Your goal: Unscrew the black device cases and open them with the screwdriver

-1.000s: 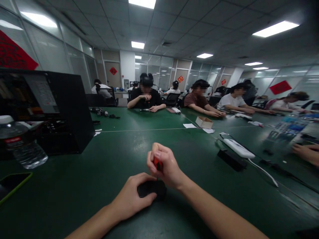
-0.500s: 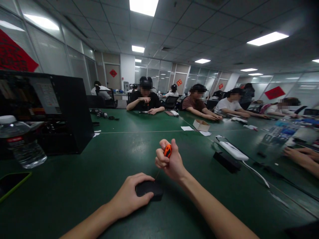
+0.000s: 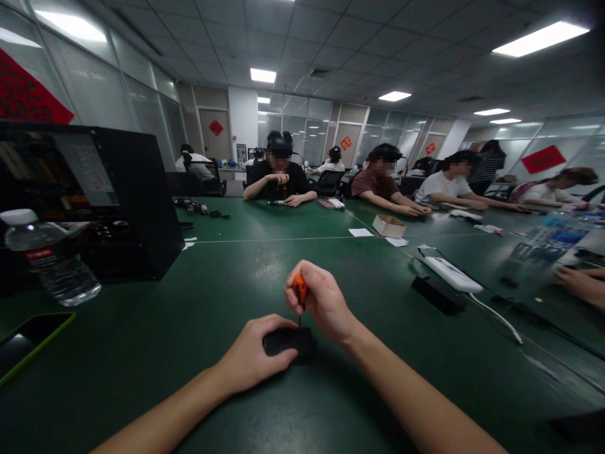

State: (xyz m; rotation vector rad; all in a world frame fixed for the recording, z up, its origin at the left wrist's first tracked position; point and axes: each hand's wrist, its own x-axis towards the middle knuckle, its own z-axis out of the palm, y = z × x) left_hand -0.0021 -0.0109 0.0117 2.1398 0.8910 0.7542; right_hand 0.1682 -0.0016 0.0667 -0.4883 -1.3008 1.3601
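The black case [image 3: 305, 343] lies crosswise on the surface [image 3: 246, 416], its left end gripped by the left hand [image 3: 253, 353], while the right hand [image 3: 326, 302], fingers closed round the orange-handled screwdriver [image 3: 299, 289], points the shaft down at the case's far edge.

This looks like an office, a large shared one, with some workshop use about it. A long green table [image 3: 231, 265] spreads out before me. Above the table hangs a tiled ceiling [image 3: 227, 38] set with flat light panels [image 3: 394, 96]. Glass partitions [image 3: 94, 94] rise left of the table, and beyond it I see a door [image 3: 224, 146] bearing a red paper diamond [image 3: 216, 127]. Office chairs [image 3: 329, 183] stand past the table's far edge, where people [image 3: 373, 185] sit working. An opened computer tower [image 3: 163, 202] occupies the table's left side; a white power strip [image 3: 451, 275] lies on its right.
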